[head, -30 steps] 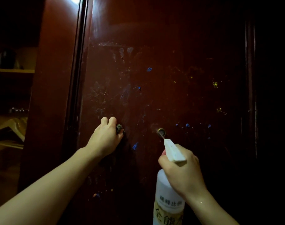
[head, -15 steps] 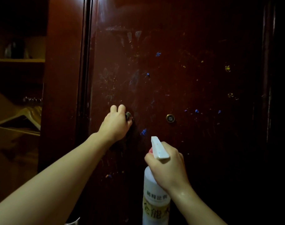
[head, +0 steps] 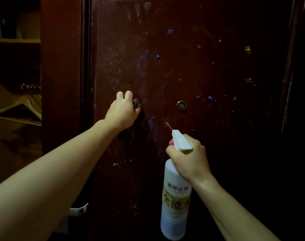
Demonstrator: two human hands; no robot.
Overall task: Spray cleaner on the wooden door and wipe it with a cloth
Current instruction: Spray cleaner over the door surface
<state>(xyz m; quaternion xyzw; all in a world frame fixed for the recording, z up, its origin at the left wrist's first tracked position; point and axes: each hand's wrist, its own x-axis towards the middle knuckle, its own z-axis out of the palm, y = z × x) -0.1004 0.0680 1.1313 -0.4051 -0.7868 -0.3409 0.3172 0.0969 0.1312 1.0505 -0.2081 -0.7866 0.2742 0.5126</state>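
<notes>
The room around me is dim, lit only by warm, weak light. A dark red-brown wooden post (head: 61,75) stands before me as the landmark. Left of it, I see an open closet: a wooden shelf (head: 16,40) high up holds blurred items, a metal rail (head: 31,87) runs below the shelf, and pale wooden hangers (head: 24,106) hang beneath the rail.

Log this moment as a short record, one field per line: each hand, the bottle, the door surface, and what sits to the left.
left hand: holds a dark cloth against the door
right hand: grips the spray bottle, nozzle aimed at the door
door: dark red wood, with blue and yellow flecks and pale smears
peephole: right of the cloth
left of door: open shelf, pale hangers
</notes>
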